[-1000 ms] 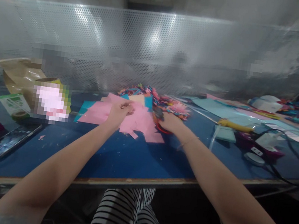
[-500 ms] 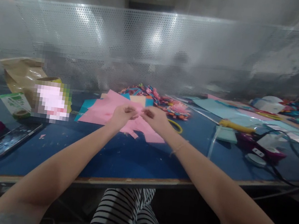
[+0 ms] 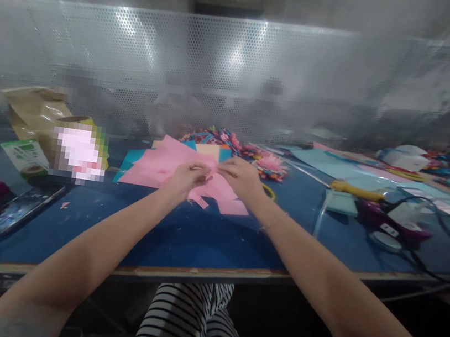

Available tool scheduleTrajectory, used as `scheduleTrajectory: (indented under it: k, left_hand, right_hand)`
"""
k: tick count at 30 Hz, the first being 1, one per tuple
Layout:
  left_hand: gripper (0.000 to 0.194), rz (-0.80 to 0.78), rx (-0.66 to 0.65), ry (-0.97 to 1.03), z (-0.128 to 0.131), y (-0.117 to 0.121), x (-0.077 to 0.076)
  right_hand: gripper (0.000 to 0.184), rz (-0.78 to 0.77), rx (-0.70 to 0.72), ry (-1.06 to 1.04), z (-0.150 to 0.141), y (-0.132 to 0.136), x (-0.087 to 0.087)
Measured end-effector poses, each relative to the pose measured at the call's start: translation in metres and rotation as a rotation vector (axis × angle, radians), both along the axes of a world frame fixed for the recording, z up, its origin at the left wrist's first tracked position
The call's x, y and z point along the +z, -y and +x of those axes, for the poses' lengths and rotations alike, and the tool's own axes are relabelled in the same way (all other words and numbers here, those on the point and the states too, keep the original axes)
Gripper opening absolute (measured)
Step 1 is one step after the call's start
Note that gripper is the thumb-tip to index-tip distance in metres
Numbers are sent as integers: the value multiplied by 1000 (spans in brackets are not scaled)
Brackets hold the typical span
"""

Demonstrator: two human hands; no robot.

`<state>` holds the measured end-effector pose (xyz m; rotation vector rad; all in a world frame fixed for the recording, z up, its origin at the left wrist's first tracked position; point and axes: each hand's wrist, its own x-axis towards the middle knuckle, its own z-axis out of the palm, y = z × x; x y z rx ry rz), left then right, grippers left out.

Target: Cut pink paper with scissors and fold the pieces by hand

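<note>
Over the pink paper sheets (image 3: 154, 167), my left hand (image 3: 190, 179) and my right hand (image 3: 240, 177) meet with fingertips pinched close together. Between them is a small piece of pink paper (image 3: 211, 170), hard to separate from the same-coloured sheets behind. Cut strips show along the sheets' near edge. Blue paper (image 3: 125, 164) sticks out at the left of the stack. Beside my right wrist lies a pair of yellow-handled scissors (image 3: 268, 191), mostly hidden by that hand.
A heap of colourful paper pieces (image 3: 269, 165) lies behind the stack. On the left are a phone (image 3: 13, 211), a green-white packet (image 3: 25, 157) and a brown paper bag (image 3: 34, 111). Cables and a purple tissue pack (image 3: 397, 223) occupy the right. A perforated screen (image 3: 148, 57) stands behind.
My right hand has turned slightly, its fingers now more over the left fingertips. My left hand has shifted slightly right and down. The sheets have not moved.
</note>
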<state>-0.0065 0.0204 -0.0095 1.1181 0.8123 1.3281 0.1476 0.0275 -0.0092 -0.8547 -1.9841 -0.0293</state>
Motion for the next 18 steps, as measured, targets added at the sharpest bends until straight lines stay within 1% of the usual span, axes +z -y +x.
scheduleTrajectory:
  k: [5, 10, 14, 18]
  left_hand:
    - [20, 14, 32, -23, 1, -3, -4]
    - [21, 46, 51, -44, 4, 2, -3]
    - [21, 61, 40, -33, 6, 5, -3]
    - [20, 62, 43, 8, 5, 2, -5]
  right_hand:
    - [17, 0, -12, -3, -2, 1, -1]
    - [17, -30, -17, -53, -3, -2, -4]
    - [17, -13, -42, -70, -4, -3, -4]
    - [17, 19, -24, -62, -4, -3, -6]
